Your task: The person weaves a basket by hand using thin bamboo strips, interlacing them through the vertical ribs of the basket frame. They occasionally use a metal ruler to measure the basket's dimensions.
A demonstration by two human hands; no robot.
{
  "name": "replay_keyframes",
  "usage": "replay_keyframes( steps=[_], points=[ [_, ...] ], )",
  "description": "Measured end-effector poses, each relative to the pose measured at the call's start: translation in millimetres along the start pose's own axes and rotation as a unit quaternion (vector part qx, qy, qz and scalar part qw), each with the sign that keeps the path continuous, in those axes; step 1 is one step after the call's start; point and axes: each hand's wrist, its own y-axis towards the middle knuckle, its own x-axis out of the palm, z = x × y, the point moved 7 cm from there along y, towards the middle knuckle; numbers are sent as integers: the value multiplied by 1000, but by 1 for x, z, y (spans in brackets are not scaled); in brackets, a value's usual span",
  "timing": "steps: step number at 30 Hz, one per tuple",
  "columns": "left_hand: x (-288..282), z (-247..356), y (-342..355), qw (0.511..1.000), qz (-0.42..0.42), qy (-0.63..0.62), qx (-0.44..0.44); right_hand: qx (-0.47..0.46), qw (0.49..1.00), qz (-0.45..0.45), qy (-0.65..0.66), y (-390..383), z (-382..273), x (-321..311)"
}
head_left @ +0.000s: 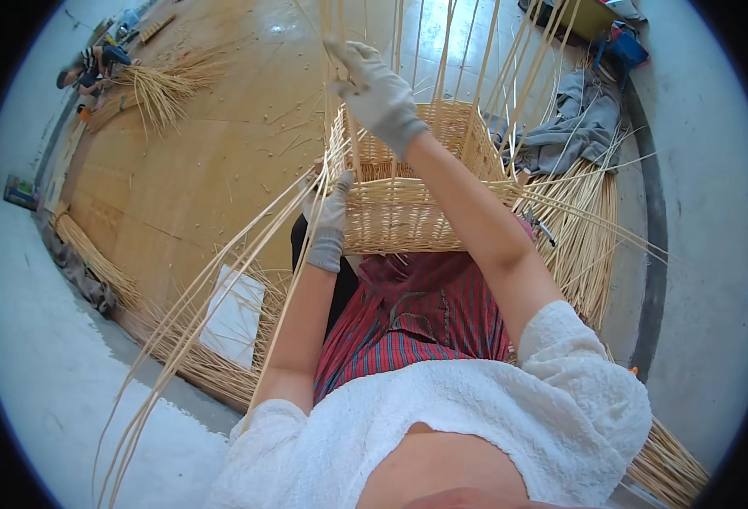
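Observation:
A rectangular woven wicker basket (408,216) rests at my lap, its near wall facing me and its inside showing. Tall upright canes (476,51) rise from its walls. My left hand (330,219), in a white and grey glove, grips the basket at its near left corner, the fingers partly hidden. My right hand (380,97), gloved alike, reaches across above the basket; its fingers close around upright canes at the left side. Long loose weaving strands (221,280) trail from the left corner past my left forearm. More strands stick out from the right corner.
Bundles of cane lie right of the basket (590,242), at lower left (212,365) and at far left (157,93). A white board (232,316) lies on the left bundle. Grey cloth (573,127) is heaped at right. Cane scraps litter the brown floor (212,170). A person (94,72) is at far left.

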Motion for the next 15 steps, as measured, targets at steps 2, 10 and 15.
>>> replay_keyframes(
  steps=[2,10,15],
  points=[
    [-19,-42,9,996,24,23,-79,58,997,28,34,4,13,3],
    [-2,-22,-19,979,113,50,-161,193,838,189,474,-230,128,-43],
    [-4,31,-66,960,140,140,200,297,813,213,453,-239,150,-60]
  ],
)
